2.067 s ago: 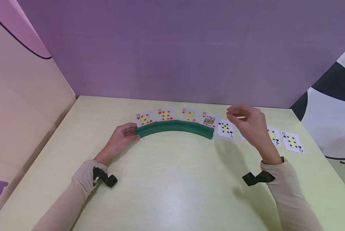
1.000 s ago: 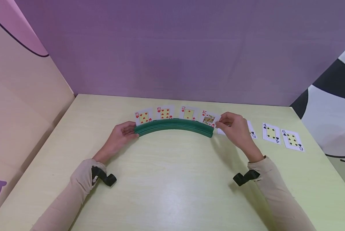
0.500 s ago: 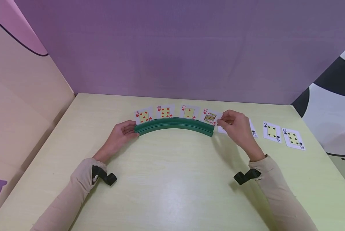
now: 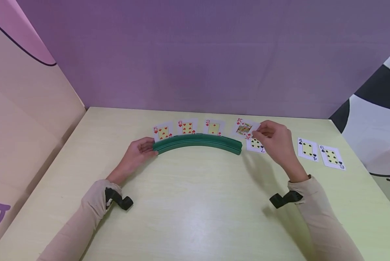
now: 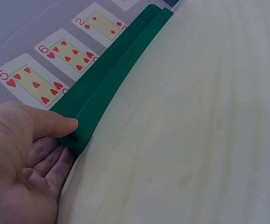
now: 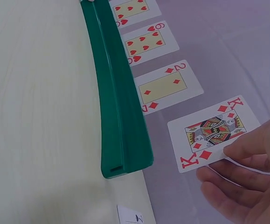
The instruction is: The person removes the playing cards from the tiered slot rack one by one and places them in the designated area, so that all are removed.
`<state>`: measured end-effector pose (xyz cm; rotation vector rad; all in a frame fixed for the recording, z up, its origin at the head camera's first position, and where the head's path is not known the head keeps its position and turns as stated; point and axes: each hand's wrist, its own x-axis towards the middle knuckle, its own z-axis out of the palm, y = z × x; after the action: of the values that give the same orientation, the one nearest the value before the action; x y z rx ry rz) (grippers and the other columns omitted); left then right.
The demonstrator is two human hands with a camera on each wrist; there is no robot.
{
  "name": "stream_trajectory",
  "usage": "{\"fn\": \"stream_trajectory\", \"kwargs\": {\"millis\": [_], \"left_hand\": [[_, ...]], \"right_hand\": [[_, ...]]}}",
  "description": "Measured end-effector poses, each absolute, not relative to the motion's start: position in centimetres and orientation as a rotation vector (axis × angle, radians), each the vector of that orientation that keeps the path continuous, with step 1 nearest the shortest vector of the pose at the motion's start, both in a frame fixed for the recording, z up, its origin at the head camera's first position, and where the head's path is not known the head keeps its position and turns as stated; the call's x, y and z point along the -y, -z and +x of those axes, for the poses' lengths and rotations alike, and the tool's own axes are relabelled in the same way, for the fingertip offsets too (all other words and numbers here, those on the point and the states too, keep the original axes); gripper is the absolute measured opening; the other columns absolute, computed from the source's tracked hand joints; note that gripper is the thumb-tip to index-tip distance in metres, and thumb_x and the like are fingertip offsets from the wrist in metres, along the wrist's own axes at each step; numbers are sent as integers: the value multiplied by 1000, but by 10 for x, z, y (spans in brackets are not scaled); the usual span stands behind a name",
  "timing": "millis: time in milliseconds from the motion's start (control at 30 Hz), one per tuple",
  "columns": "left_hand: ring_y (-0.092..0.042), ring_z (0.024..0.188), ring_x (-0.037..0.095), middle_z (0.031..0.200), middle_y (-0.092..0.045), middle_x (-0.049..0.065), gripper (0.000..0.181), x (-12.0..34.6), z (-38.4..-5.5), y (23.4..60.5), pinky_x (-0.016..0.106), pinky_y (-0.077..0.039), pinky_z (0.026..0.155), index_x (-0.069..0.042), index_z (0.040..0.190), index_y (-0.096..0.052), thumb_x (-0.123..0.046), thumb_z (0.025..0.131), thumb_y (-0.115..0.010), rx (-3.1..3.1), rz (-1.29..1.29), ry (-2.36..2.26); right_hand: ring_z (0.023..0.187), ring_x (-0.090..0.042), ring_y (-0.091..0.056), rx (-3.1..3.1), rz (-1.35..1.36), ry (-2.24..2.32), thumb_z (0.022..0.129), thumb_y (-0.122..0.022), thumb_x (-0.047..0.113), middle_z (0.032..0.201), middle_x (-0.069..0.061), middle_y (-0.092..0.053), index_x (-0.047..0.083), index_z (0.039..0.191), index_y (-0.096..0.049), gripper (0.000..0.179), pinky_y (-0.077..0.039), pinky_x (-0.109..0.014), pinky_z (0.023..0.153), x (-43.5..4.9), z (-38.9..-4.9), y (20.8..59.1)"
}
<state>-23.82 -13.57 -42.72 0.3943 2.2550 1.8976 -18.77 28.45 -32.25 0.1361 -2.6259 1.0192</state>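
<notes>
And here we have the king of diamonds (image 6: 209, 130), pinched at its lower right corner between the thumb and fingers of the right hand (image 4: 278, 145)! That grip is clamped on the card, and we see the king out of the rack (image 4: 198, 140), a gap between the two, just past the rack's right end. From the head view, its lower edge covers the top of the seven of spades (image 4: 255, 146).

Over on the other side, the left hand (image 4: 137, 154) has its own grip clamped on the rack's left end, thumb over the top, fingers at the tip below. The green curve lies on the desk (image 4: 195, 203), and we count three cards standing in it: five of hearts (image 5: 34, 84), six of hearts (image 5: 65, 56), two of diamonds (image 6: 167, 86), evenly spread and tilted back.

Off to the right, well beyond the hand, we spot the four of spades (image 4: 307, 149) flat on the desk, and just beside it the end card (image 4: 332, 157), probably a six of spades, though the print is small from here. A purple wall (image 4: 195, 58) backs it all.
</notes>
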Motion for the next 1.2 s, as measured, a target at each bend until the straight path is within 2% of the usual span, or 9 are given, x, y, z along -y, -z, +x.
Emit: {"fn": "stream_trajectory", "kwargs": {"millis": [100, 267, 367, 800, 1033, 1200], "left_hand": [[-59, 118, 34, 127, -61, 28, 46, 135, -238, 428, 19, -53, 94, 10, 130, -54, 7, 87, -70, -2255, 395, -1899], [-59, 118, 34, 126, -62, 27, 45, 136, -239, 429, 20, -53, 96, 9, 130, -55, 6, 88, -69, -2279, 407, -1875], [-59, 119, 35, 127, -62, 27, 44, 137, -240, 429, 21, -52, 96, 9, 129, -55, 6, 88, -69, -2287, 420, -1870], [-59, 119, 35, 127, -61, 27, 45, 136, -241, 429, 19, -52, 95, 9, 130, -54, 7, 88, -69, -2291, 413, -1865], [-59, 118, 35, 127, -61, 28, 44, 136, -240, 428, 19, -52, 95, 9, 130, -54, 7, 88, -68, -2291, 418, -1870], [-59, 119, 35, 127, -61, 27, 45, 136, -240, 429, 19, -52, 95, 10, 130, -54, 7, 88, -69, -2308, 424, -1856]], "right_hand": [[87, -23, -69, 2617, 133, -1001, 95, -68, 18, 96, -17, -74, -1, 99, -69, 19, -47, -7, 73, -288, -184, 319], [80, 6, -62, 2610, 117, -966, 94, -69, 17, 97, -18, -74, 0, 99, -69, 17, -46, -4, 72, -292, -178, 312], [77, 15, -57, 2604, 124, -959, 94, -68, 15, 96, -18, -74, 0, 98, -69, 16, -46, -3, 72, -295, -175, 309], [74, 11, -60, 2589, 169, -964, 94, -68, 15, 91, -19, -74, -1, 97, -68, 16, -47, -4, 68, -306, -161, 302], [73, 2, -66, 2601, 177, -1014, 94, -69, 13, 90, -20, -73, -2, 99, -68, 16, -49, -7, 63, -312, -155, 305], [71, 5, -65, 2638, 159, -1036, 95, -69, 13, 91, -19, -73, -2, 101, -67, 17, -50, -9, 62, -316, -152, 306]]}}
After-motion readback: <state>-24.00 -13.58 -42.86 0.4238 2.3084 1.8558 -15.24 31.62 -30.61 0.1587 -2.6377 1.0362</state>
